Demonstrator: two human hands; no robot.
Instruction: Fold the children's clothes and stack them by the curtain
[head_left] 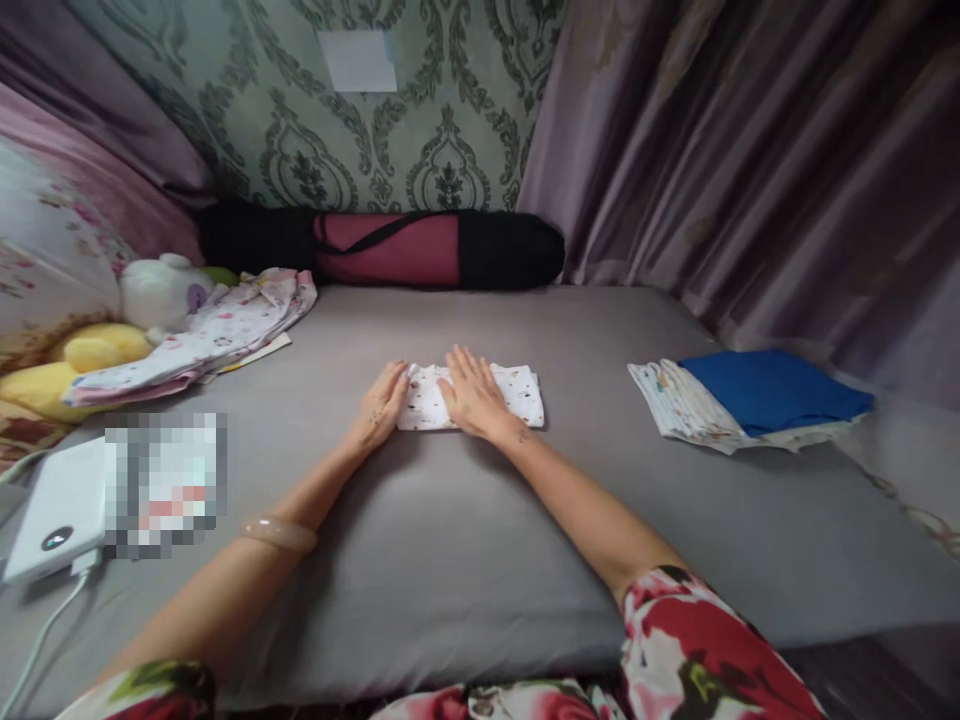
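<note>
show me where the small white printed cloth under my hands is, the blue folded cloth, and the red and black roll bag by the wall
small white printed cloth (517, 388), head view, bare right end.
blue folded cloth (772, 388), head view, middle of top face.
red and black roll bag (390, 248), head view, red middle section.

Bare grey mattress (450, 540) lies open around the folded cloth (517, 390); a cloth stack (750, 400) blocks the right. Strewn garments (217, 335) crowd the left.

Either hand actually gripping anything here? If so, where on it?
No grip. Both hands lie flat, open, on the small folded printed cloth: left hand at its left edge, right hand pressing its middle onto the grey bed.
</note>
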